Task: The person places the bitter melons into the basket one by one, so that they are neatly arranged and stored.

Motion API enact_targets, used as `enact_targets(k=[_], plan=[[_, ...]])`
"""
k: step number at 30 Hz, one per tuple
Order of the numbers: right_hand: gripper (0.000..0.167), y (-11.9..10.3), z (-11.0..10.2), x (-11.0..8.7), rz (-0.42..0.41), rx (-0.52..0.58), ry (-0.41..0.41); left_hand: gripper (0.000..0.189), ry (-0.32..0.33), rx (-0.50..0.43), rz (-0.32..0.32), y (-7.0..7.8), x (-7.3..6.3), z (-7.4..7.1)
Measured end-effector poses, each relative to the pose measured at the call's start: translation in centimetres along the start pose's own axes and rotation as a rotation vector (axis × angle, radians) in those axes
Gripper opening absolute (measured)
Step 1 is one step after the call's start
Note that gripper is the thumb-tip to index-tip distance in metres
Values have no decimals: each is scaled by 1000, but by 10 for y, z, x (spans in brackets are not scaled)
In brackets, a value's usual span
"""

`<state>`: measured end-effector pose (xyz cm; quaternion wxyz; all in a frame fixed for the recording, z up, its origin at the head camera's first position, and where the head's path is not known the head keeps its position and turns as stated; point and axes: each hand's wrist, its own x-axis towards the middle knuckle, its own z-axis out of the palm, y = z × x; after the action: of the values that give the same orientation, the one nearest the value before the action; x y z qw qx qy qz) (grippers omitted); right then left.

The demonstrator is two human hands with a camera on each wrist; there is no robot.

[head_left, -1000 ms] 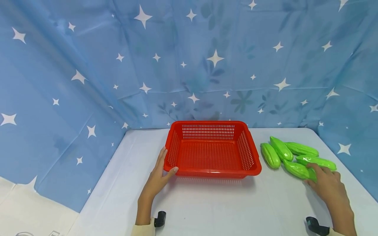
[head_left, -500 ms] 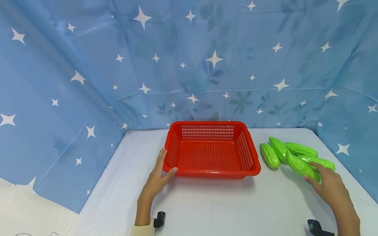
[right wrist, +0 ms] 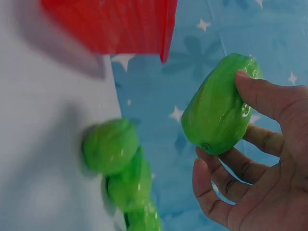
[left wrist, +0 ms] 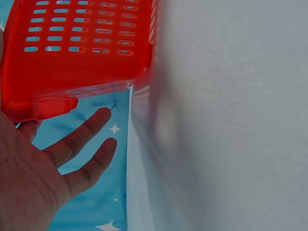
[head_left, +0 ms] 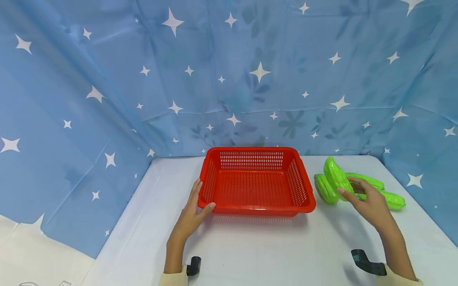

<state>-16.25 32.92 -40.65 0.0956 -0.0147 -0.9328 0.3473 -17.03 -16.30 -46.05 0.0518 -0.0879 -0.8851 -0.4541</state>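
Observation:
A red plastic basket (head_left: 257,208) with slotted walls stands mid-table, its inside bare. My left hand (head_left: 189,219) rests at its front left corner, straight fingers along the side and thumb by the front rim. In the left wrist view, two lower fingers (left wrist: 84,173) spread free below the basket wall (left wrist: 82,70). My right hand (head_left: 370,206) grips a shiny green bitter melon (head_left: 334,174) between thumb and fingers, right of the basket. The right wrist view shows this bitter melon (right wrist: 219,108) raised off the table, one end toward the camera.
More green bitter melons (head_left: 392,200) lie on the white-covered table (head_left: 272,254) at the back right, one partly hidden behind the held one. A blue star-patterned curtain (head_left: 214,91) hangs along the back and sides.
My right hand has lifted one bitter melon off the front of the group and carried it up and left, over the other melons. The left hand and basket stay put.

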Motion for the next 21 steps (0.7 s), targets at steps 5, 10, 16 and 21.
enact_targets(k=[5, 10, 16, 21], plan=[[74, -27, 11, 13, -12, 93, -49, 90, 1, -10, 2, 0, 0, 0], [71, -52, 21, 27, -32, 169, -99, 90, 0, -11, 8, 0, 0, 0], [69, -81, 35, 47, -21, 309, -222, 90, 8, -31, 15, 1, 2, 0], [73, -101, 51, 60, 41, 370, -307, 90, 5, -35, 6, 0, 1, 1]])
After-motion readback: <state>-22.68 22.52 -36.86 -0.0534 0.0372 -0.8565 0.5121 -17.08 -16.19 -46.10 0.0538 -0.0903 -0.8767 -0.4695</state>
